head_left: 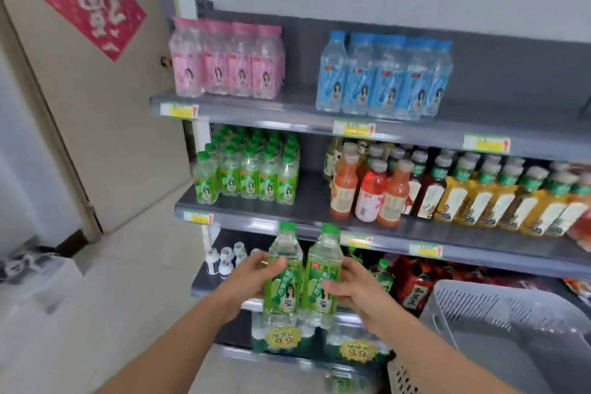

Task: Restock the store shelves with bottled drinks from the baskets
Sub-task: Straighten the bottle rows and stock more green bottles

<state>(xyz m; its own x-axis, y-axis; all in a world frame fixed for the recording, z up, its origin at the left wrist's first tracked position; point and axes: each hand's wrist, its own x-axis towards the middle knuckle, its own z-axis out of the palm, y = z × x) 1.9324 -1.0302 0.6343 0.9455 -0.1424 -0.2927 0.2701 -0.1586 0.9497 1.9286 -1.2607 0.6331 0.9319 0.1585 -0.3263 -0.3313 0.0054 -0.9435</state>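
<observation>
Two upright green-capped bottles with green labels are held side by side in front of the shelves. My left hand (256, 272) grips the left green bottle (283, 269). My right hand (347, 281) grips the right green bottle (321, 272). Both bottles are just below the front edge of the middle shelf (313, 201). On that shelf at the left stands a group of the same green bottles (249, 169), with bare shelf to its right. A grey plastic basket (499, 323) is at the lower right; its contents are hidden.
The top shelf holds pink bottles (227, 61) and blue bottles (383, 73). Orange, red and yellow drinks (447, 192) fill the middle shelf's right. Small white bottles (224, 259) and red-labelled bottles (415, 288) stand lower down. A door (105, 105) is at the left.
</observation>
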